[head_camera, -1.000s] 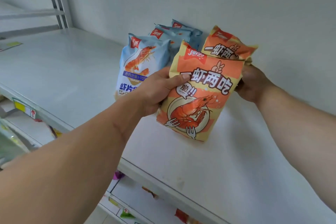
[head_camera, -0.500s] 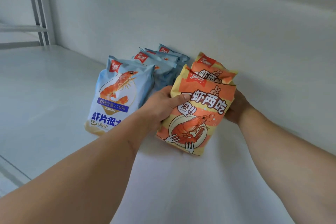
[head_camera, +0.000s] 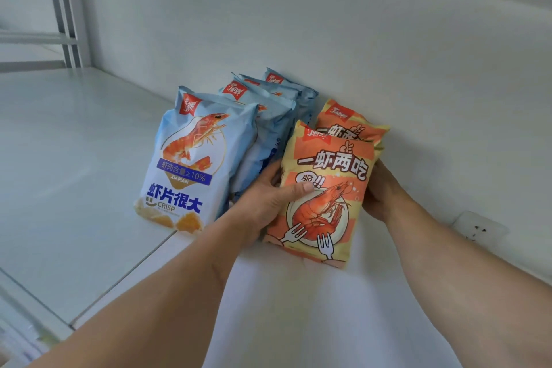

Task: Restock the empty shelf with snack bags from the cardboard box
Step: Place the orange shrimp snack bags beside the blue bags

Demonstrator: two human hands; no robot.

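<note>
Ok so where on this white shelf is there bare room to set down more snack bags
Bare white shelf runs left of the front blue shrimp-crisp bag, out to the grey upright post. More bare surface lies in front of the orange shrimp bag, between the forearms. It is crowded at the back wall, where blue and orange bags stand in rows and both hands grip the front orange bag.

Pale wall (head_camera: 373,39) rising behind a white shelf (head_camera: 74,158); grey metal upright (head_camera: 64,6) with crossbars at upper left; small scuffed white tag (head_camera: 479,225) low on the wall at right; soft, even light.
</note>
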